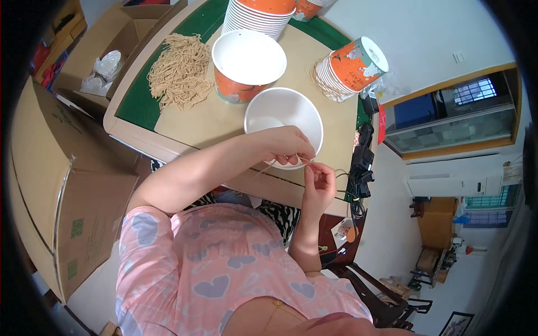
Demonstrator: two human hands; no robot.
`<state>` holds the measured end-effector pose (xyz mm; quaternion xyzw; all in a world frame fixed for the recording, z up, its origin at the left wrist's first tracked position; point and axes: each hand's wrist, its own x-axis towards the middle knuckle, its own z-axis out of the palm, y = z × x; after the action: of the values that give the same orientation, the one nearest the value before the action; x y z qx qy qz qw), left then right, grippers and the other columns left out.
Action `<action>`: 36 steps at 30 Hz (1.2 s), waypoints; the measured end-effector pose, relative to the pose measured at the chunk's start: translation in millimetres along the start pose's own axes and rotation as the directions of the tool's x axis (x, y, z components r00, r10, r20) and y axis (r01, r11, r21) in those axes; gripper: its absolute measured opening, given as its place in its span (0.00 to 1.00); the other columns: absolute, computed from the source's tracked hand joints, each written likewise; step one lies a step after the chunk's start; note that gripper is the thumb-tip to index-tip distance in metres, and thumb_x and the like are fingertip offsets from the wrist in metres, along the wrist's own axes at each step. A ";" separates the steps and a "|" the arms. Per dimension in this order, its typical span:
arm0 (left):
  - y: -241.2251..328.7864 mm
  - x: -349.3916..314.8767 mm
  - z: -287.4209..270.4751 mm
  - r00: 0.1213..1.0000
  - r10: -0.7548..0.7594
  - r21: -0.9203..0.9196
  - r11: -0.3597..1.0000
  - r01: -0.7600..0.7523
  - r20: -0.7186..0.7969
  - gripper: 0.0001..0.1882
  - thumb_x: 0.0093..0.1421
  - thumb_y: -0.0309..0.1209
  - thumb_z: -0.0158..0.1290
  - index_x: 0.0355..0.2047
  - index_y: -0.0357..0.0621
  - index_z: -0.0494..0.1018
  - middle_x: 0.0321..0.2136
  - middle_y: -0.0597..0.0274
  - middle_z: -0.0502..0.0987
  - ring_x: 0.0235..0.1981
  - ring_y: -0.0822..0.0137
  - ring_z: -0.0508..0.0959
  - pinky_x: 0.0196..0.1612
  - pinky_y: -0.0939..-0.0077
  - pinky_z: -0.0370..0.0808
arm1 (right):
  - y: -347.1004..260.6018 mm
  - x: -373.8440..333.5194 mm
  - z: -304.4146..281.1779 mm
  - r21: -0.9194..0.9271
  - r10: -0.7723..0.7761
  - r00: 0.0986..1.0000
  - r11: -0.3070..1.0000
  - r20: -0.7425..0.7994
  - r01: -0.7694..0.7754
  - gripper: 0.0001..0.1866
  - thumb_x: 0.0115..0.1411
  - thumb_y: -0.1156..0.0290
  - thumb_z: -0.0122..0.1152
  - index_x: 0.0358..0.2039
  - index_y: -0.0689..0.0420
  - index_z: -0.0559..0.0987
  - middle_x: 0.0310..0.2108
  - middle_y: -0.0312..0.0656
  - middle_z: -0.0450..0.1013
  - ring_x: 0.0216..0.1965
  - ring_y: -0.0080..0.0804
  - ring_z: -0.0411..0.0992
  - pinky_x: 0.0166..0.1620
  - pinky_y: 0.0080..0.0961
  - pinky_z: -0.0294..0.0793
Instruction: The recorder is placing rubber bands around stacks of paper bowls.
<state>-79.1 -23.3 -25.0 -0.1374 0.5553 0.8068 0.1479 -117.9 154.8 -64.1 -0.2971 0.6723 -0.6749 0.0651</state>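
Note:
A white-lined paper bucket (pixel 307 112) lies tilted at the near edge of the table, its open mouth toward me. My left hand (pixel 288 144) reaches across its lower rim, with the fingers curled round a thin tan string (pixel 265 169). Close beside it on the right, my right hand (pixel 320 183) pinches the string with thumb and fingertips at the rim. The fingertips of both hands nearly meet there. Exactly how the string passes through or round the rim is too small to tell. Just behind stands another orange paper bucket (pixel 238 88), mouth up.
A heap of tan strings (pixel 178 70) lies at the table's left. Stacked buckets (pixel 259 17) stand at the back; another stack (pixel 352 66) with strings leans at the right. Black power adapters (pixel 363 159) line the right edge. Cardboard boxes (pixel 84 207) flank the table's left.

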 end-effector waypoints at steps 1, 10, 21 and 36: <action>1.1 -1.0 0.3 1.000 0.002 0.001 1.000 -0.002 0.004 0.05 0.52 0.30 0.54 0.28 0.43 0.74 0.21 0.71 0.71 0.16 0.83 0.64 0.14 0.88 0.54 | 0.8 0.1 -0.2 -0.010 0.014 1.000 1.000 0.005 -0.014 0.09 0.56 0.86 0.58 0.38 0.64 0.72 0.33 0.37 0.71 0.35 0.19 0.70 0.39 0.14 0.69; 1.6 5.3 -1.9 0.998 -0.025 0.147 0.989 0.033 -0.051 0.05 0.50 0.31 0.55 0.26 0.43 0.74 0.22 0.70 0.72 0.17 0.82 0.64 0.16 0.87 0.56 | -3.7 -0.3 -1.4 -0.053 0.069 0.998 0.996 0.009 -0.068 0.05 0.59 0.82 0.57 0.36 0.62 0.73 0.29 0.34 0.72 0.30 0.15 0.68 0.33 0.11 0.67; -1.7 -7.0 4.1 0.901 0.421 0.452 0.786 -0.421 0.108 0.09 0.52 0.34 0.57 0.27 0.41 0.76 0.22 0.68 0.74 0.24 0.74 0.71 0.27 0.77 0.68 | -8.1 12.1 -8.2 0.099 0.217 0.976 0.971 0.015 -0.217 0.02 0.60 0.78 0.57 0.33 0.61 0.73 0.25 0.35 0.72 0.27 0.18 0.69 0.33 0.12 0.67; -9.9 -32.4 14.5 0.780 0.625 0.789 0.473 -0.392 0.013 0.06 0.53 0.31 0.55 0.30 0.43 0.75 0.29 0.61 0.77 0.31 0.62 0.78 0.35 0.69 0.73 | -7.0 11.5 -2.8 0.121 0.176 0.984 0.977 -0.015 -0.173 0.01 0.59 0.78 0.57 0.32 0.60 0.74 0.23 0.31 0.68 0.23 0.15 0.64 0.29 0.12 0.60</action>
<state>-46.4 -9.2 -16.0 -0.0009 0.8678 0.4774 -0.1378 -126.5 152.2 -53.6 -0.2238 0.6551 -0.7092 0.1333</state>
